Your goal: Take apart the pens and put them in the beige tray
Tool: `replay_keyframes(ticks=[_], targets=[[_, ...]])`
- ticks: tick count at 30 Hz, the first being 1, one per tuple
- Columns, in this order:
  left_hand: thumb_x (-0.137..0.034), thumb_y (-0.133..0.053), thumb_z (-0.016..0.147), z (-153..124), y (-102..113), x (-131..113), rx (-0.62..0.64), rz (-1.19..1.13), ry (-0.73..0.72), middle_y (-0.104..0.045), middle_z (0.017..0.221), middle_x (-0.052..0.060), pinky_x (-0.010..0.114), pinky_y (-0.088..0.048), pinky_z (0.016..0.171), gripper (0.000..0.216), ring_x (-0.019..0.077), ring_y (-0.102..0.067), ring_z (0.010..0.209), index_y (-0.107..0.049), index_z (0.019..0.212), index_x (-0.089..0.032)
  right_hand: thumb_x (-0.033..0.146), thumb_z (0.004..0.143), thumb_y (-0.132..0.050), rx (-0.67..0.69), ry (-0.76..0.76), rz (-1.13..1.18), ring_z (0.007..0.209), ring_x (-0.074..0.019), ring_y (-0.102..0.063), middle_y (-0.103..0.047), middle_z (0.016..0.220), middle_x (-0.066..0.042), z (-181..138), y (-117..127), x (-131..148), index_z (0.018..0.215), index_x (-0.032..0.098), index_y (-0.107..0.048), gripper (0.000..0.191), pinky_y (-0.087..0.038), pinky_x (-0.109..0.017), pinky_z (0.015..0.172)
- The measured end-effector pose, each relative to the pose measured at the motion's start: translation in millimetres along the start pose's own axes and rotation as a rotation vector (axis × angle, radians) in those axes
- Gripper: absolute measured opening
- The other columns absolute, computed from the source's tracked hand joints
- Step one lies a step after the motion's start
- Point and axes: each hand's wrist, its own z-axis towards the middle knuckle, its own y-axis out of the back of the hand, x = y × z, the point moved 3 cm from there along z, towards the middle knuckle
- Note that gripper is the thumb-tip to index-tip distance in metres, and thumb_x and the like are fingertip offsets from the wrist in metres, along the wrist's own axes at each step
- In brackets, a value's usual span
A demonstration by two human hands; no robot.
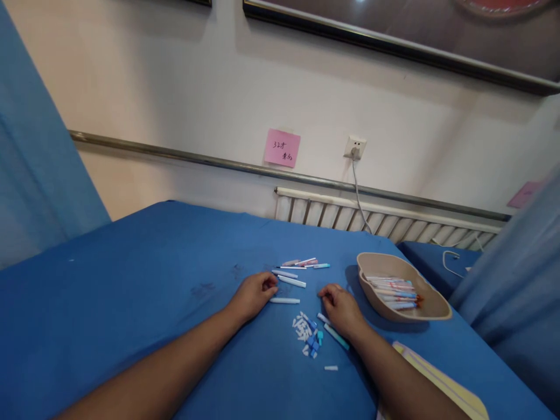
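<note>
The left hand (256, 293) is curled beside white pens (292, 282); whether it grips one, I cannot tell. Nearer and right lie small white and blue pieces (301, 328). The right hand (342, 307), loosely curled, its hold unclear, is beside two pens (336, 337). Further right, a tan tray (431, 300) contains more pens (396, 293).

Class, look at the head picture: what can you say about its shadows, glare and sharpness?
In the head view, a soft shadow falls beside the brown plastic basin; in the head view, a small bright reflection glints on the dark framed panel; in the head view, the small white plastic pieces look soft, fine detail unclear.
</note>
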Motion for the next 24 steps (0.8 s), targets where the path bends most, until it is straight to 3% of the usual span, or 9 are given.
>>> replay_keyframes(ticks=[6, 10, 15, 24], targets=[[-0.028, -0.059, 0.070, 0, 1, -7, 0.106, 0.175, -0.042, -0.060, 0.071, 0.000, 0.025, -0.037, 0.061, 0.013, 0.0169, -0.054, 0.068, -0.066, 0.075, -0.019, 0.025, 0.084, -0.049, -0.031, -0.034, 0.001, 0.084, -0.0162, -0.059, -0.064, 0.094, -0.004, 28, -9, 17, 0.094, 0.020, -0.063, 0.018, -0.041, -0.024, 0.076], [-0.027, -0.056, 0.071, 0, 3, -11, 0.158, 0.236, -0.052, -0.061, 0.070, 0.000, 0.024, -0.037, 0.061, 0.013, 0.0172, -0.055, 0.069, -0.066, 0.074, -0.019, 0.029, 0.085, -0.050, 0.014, 0.036, -0.014, 0.087, -0.0163, -0.058, -0.063, 0.096, -0.004, 43, -19, 34, 0.095, 0.022, -0.065, 0.019, -0.040, -0.024, 0.078], [-0.028, -0.056, 0.072, 2, 4, -13, 0.196, 0.273, -0.054, -0.060, 0.067, -0.001, 0.023, -0.036, 0.059, 0.012, 0.0167, -0.055, 0.068, -0.065, 0.071, -0.019, 0.029, 0.082, -0.055, 0.049, 0.054, -0.031, 0.083, -0.0162, -0.056, -0.063, 0.086, -0.002, 43, -25, 37, 0.083, 0.021, -0.065, 0.013, -0.040, -0.023, 0.074], [-0.024, -0.054, 0.071, 5, 1, -12, 0.203, 0.318, -0.051, -0.061, 0.066, 0.000, 0.024, -0.035, 0.058, 0.012, 0.0163, -0.054, 0.064, -0.064, 0.071, -0.018, 0.028, 0.075, -0.062, 0.070, 0.055, -0.020, 0.077, -0.0152, -0.055, -0.062, 0.083, -0.001, 39, -25, 34, 0.082, 0.021, -0.059, 0.010, -0.038, -0.022, 0.069]])
